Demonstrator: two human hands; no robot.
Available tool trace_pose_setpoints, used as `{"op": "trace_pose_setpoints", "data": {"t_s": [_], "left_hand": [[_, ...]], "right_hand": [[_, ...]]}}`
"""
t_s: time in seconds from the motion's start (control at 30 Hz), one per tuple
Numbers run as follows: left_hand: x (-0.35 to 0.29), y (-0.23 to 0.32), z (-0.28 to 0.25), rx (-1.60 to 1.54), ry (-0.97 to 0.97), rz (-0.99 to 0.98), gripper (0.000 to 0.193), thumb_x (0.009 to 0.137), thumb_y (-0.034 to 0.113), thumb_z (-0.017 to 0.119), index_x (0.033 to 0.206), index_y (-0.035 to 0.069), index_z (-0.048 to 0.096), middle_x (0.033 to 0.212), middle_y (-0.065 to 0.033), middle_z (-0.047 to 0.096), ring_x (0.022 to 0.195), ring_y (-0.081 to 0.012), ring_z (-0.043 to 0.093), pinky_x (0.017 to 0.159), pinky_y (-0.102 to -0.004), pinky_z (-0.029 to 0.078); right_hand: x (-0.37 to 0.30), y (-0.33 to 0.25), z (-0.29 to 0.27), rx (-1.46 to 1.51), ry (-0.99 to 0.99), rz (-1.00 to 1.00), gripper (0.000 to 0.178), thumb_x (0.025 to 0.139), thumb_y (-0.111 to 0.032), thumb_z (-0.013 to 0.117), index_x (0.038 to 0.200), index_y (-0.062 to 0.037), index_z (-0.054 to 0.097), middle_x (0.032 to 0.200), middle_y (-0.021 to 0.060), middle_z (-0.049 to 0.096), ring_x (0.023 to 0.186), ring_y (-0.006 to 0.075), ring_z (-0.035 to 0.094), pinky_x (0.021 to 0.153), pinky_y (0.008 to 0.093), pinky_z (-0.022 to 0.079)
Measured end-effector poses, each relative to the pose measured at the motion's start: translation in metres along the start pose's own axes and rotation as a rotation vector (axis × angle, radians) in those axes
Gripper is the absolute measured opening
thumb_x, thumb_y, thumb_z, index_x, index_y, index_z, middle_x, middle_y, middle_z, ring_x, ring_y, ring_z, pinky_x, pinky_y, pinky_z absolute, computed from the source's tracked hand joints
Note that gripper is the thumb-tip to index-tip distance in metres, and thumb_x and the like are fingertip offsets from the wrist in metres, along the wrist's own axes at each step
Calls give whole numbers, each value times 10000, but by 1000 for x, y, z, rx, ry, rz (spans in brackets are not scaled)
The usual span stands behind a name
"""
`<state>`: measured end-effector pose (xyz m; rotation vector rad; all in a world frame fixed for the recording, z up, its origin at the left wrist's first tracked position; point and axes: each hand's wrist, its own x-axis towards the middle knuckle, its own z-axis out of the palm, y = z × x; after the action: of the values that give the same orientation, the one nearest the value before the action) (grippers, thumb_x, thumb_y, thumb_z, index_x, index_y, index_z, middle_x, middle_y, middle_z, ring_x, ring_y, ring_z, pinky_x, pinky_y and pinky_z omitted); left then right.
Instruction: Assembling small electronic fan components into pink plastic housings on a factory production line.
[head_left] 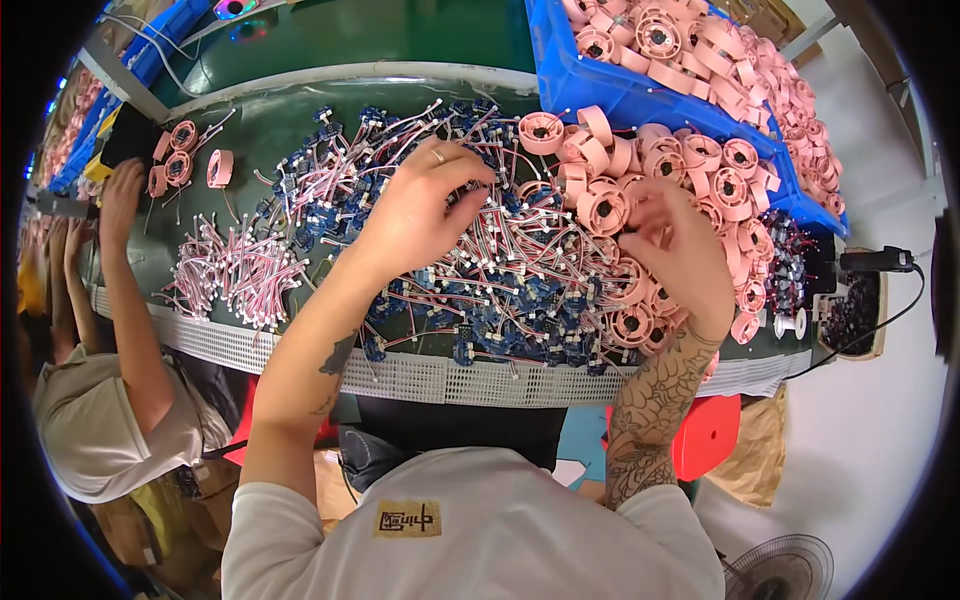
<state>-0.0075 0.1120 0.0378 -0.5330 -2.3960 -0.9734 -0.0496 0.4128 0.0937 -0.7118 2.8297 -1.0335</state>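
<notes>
My left hand (430,205), with a ring on one finger, is curled over a heap of small blue circuit boards (520,300) with red-and-white wire leads and white plugs. Its fingertips are bent out of sight, and what they hold is hidden. Over the heap of pink ring-shaped housings (728,185) my right hand (675,240) bends its fingers and thumb inward. A pink housing (603,208) with a dark centre lies right beside those fingertips. Whether the right hand grips anything cannot be made out.
Blue bins (640,90) full of pink housings stand at the back right. A bundle of wire leads (235,275) and a few pink housings (178,168) lie at left, near a co-worker's arm (125,260). White perforated trim (440,378) runs along the bench's front.
</notes>
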Motion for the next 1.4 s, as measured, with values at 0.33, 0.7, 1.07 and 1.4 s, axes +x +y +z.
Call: {"op": "trace_pose_setpoints", "data": {"t_s": [0.33, 0.7, 1.07, 1.4], "left_hand": [[1, 3, 18, 67, -147, -4, 265, 865, 84, 695, 1129, 94, 712, 1232, -115, 588, 1140, -321, 523, 995, -413, 416], [8, 0, -10, -307, 32, 16, 140, 823, 52, 767, 937, 58, 685, 984, -79, 680, 916, -242, 636, 802, -354, 483], [2, 8, -25, -847, 380, -150, 185, 976, 51, 632, 1151, -6, 617, 1022, -51, 654, 884, -108, 570, 825, -261, 454], [3, 16, -25, -120, -8, -225, 201, 870, 63, 721, 1070, 48, 711, 929, -102, 678, 818, -210, 625, 714, -325, 489]], "right_hand": [[5, 5, 6, 300, -177, -11, 247, 849, 5, 701, 1095, -13, 710, 888, 69, 716, 773, 115, 670, 688, 254, 531], [13, -19, 34, 531, -9, -161, 161, 868, -94, 745, 986, 16, 742, 908, 56, 713, 726, 96, 659, 648, 230, 507], [23, -22, 67, 721, -9, -98, 166, 875, -86, 753, 1005, 14, 730, 857, 21, 702, 738, 66, 621, 677, 217, 499], [24, -17, 73, 705, 76, -86, 180, 906, -125, 720, 1021, 13, 720, 837, 23, 696, 706, 72, 598, 646, 230, 478]]}}
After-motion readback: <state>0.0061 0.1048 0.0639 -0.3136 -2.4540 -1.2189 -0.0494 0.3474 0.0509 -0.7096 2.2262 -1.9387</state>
